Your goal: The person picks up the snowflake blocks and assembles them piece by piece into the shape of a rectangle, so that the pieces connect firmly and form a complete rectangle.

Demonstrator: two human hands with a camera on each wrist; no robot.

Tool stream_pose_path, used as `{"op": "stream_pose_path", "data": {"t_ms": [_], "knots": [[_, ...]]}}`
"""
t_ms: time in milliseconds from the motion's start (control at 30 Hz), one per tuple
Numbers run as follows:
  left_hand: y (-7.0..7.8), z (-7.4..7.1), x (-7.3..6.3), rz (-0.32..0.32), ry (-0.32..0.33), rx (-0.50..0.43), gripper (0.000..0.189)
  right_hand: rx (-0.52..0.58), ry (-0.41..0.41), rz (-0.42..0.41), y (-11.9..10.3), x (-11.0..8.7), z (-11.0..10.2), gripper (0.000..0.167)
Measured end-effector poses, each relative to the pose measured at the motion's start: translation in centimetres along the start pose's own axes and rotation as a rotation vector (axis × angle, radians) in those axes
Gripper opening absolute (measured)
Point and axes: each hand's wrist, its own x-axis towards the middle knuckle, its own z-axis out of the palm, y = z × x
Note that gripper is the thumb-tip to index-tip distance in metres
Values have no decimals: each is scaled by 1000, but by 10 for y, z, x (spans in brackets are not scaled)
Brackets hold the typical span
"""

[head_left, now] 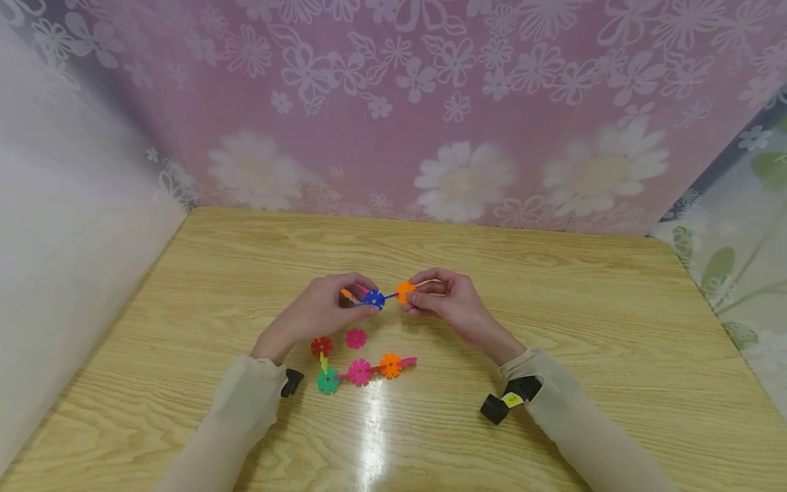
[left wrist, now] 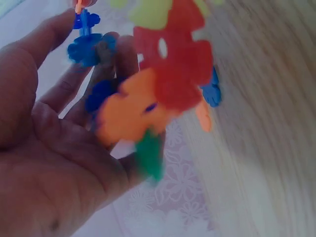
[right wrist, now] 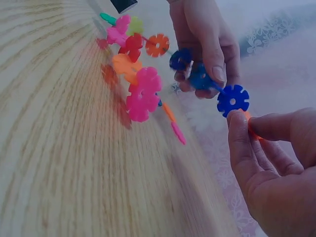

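My left hand (head_left: pixel 320 304) pinches a dark blue notched disc (head_left: pixel 374 299) between thumb and fingers, part of a linked chain of plastic snowflake discs. An orange snowflake disc (head_left: pixel 404 292) is pinched in my right hand (head_left: pixel 453 304), just right of the blue one, with a thin edge-on blue disc between them. The right wrist view shows a blue disc (right wrist: pixel 233 100) right at the right fingertips, and a lighter blue disc (right wrist: pixel 200 77) under the left thumb. Orange (left wrist: pixel 131 111) and red discs (left wrist: pixel 175 54) of the chain hang blurred beside the left palm.
Below the hands, a red disc (head_left: pixel 322 346), green disc (head_left: pixel 328 380), pink disc (head_left: pixel 360 372) and orange disc (head_left: pixel 391 365) form a bent row. Another pink disc (head_left: pixel 356 338) lies above them. The wooden table (head_left: pixel 584 307) meets a flowered pink backdrop (head_left: pixel 369 157) at the rear.
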Motion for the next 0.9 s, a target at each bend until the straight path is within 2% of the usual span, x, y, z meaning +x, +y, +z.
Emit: {"op": "stream_pose_path", "data": {"t_ms": [100, 267, 533, 900], "knots": [[0, 1, 2, 17, 6, 13, 26, 2, 2, -11, 0, 0, 2, 29], [-3, 4, 5, 41, -6, -36, 19, -4, 11, -9, 1, -1, 4, 27], [-4, 5, 5, 19, -10, -82, 21, -21, 21, 11, 0, -4, 1, 26], [-2, 5, 5, 17, 9, -47, 24, -116, -40, 33, 2, -6, -4, 29]]}}
